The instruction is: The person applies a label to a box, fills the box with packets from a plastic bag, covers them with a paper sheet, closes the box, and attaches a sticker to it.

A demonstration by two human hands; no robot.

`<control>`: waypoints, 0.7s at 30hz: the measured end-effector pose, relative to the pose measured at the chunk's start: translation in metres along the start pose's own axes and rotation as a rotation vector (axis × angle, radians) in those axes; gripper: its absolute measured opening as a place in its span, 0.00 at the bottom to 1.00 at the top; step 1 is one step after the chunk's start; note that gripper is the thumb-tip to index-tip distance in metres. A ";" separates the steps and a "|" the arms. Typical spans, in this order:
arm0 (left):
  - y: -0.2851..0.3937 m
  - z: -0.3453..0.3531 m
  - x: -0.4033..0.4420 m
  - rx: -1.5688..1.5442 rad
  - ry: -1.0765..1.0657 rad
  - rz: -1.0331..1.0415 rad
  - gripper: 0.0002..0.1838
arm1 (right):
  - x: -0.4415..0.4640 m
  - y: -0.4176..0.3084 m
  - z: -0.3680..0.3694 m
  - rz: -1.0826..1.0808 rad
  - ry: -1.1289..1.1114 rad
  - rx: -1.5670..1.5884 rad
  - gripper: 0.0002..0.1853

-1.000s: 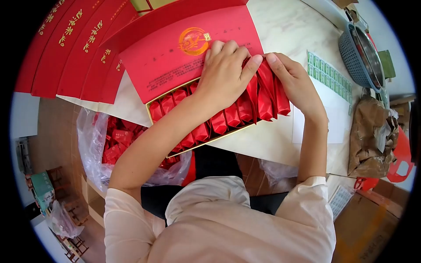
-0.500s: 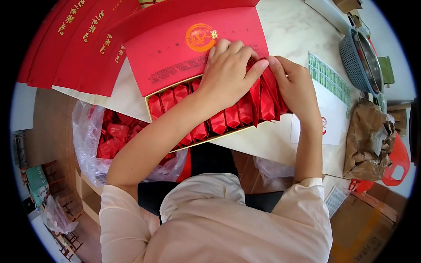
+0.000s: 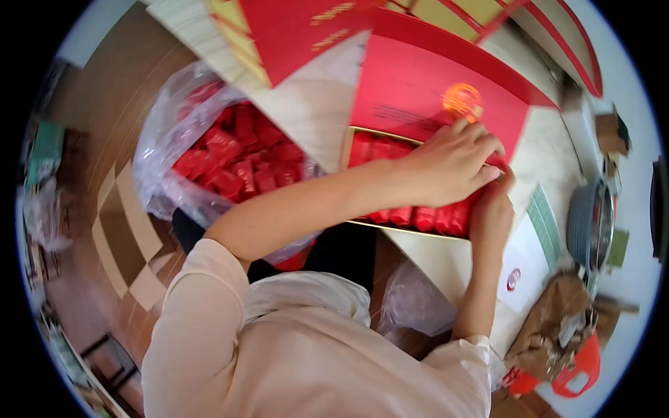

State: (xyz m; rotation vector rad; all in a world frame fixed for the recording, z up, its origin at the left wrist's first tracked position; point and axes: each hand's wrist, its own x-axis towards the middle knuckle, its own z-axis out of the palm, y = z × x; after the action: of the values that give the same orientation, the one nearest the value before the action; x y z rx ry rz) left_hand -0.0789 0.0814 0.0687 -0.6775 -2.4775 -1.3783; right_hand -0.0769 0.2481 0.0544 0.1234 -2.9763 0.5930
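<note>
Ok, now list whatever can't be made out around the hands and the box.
- Head view: the full count of red packets; the left hand and forearm cover part of the row.
- Head view: what the right hand grips, if anything; fingers and blur hide it.
- Head view: the lid's wording; too small and blurred.

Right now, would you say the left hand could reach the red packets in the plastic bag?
Probably yes: the plastic bag gapes open, its red packets mostly uncovered, though the left hand is over the red gift box.
</note>
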 end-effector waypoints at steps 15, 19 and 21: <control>-0.079 -0.033 -0.427 -0.410 0.831 -1.124 0.09 | -0.127 -0.181 0.089 -0.836 -0.196 0.936 0.07; -0.087 -0.041 -0.408 -0.647 0.999 -1.116 0.09 | -0.131 -0.206 0.263 -0.614 -0.563 0.659 0.12; -0.094 -0.043 -0.408 -0.683 1.021 -1.109 0.09 | -0.121 -0.190 0.336 -0.666 -0.537 0.424 0.20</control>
State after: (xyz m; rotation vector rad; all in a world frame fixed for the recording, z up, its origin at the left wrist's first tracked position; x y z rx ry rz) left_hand 0.2276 -0.1138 -0.1445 1.2569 -1.4051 -2.1020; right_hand 0.0325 -0.0493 -0.1973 1.4329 -2.8944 1.2050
